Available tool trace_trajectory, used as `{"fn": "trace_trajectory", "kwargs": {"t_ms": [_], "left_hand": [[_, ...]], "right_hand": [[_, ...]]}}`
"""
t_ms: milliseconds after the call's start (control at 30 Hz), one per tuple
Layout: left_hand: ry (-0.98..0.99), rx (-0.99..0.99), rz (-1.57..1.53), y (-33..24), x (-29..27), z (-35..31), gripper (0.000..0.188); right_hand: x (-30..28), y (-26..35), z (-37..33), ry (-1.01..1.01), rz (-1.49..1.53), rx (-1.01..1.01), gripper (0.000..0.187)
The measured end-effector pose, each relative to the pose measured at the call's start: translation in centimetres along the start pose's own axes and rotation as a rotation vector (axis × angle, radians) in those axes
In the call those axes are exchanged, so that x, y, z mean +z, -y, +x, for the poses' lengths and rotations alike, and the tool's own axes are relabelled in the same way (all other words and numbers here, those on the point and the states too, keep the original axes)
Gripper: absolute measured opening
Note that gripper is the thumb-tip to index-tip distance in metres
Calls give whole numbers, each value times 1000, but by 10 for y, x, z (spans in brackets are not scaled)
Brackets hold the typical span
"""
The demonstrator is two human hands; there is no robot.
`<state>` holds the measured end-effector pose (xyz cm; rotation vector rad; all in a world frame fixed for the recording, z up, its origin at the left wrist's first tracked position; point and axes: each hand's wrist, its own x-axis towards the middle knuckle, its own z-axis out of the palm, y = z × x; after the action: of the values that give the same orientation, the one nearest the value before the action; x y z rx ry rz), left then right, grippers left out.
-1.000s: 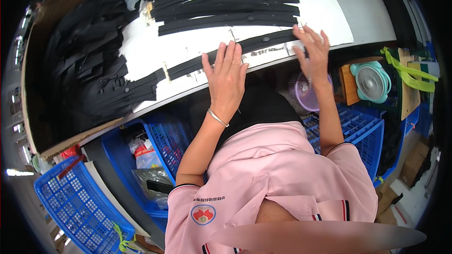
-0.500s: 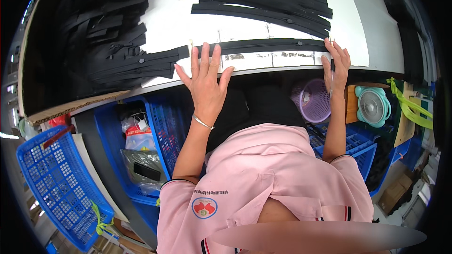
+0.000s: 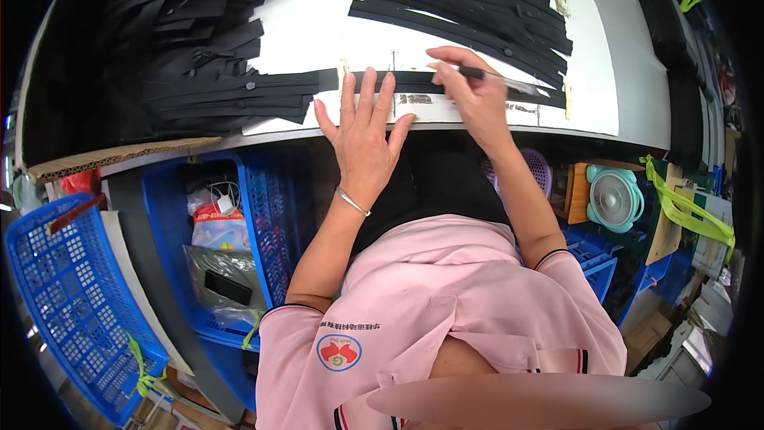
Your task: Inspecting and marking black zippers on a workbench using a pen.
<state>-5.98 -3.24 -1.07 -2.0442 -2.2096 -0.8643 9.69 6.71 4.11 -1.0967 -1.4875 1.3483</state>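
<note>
A narrow black fabric strip (image 3: pixel 412 81) lies straight along the near side of a white board (image 3: pixel 302 28) that carries dark line marks. My left hand (image 3: pixel 362 143) rests flat with fingers spread, its fingertips on the left part of this strip. My right hand (image 3: pixel 480 105) is over the middle of the strip, fingers closed around a pen (image 3: pixel 471 72) with a black part and a clear barrel that slants to the right. The pen's tip is near my fingertips and too small to make out. My right hand hides part of the strip.
Many black strips (image 3: pixel 454 24) lie across the board's far side, with a dark heap of strips (image 3: pixel 191 40) on the left. Below the table edge are a blue basket (image 3: pixel 76 302), a blue crate (image 3: pixel 171 239), a purple basket (image 3: pixel 538 171) and a small turquoise fan (image 3: pixel 614 197).
My right hand has moved left from the strip's right end to its middle, and the pen has turned in its fingers. My left hand stays on the strip. The view has shifted slightly.
</note>
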Motion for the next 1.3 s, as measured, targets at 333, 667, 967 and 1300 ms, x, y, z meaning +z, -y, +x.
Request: {"fn": "trace_trajectory", "kwargs": {"t_ms": [333,667,967,1300], "left_hand": [[-11,-19,-20,2,1,-1,69],[-18,-13,-25,4,4,-2,70],[-19,-12,-4,3,4,-2,70],[-4,0,-4,2,4,0,69]], "right_hand": [[28,-35,14,77,-251,-156,16],[29,-28,13,110,-539,-204,18],[22,-40,14,139,-370,-322,20],[14,-30,11,241,-400,-196,16]]}}
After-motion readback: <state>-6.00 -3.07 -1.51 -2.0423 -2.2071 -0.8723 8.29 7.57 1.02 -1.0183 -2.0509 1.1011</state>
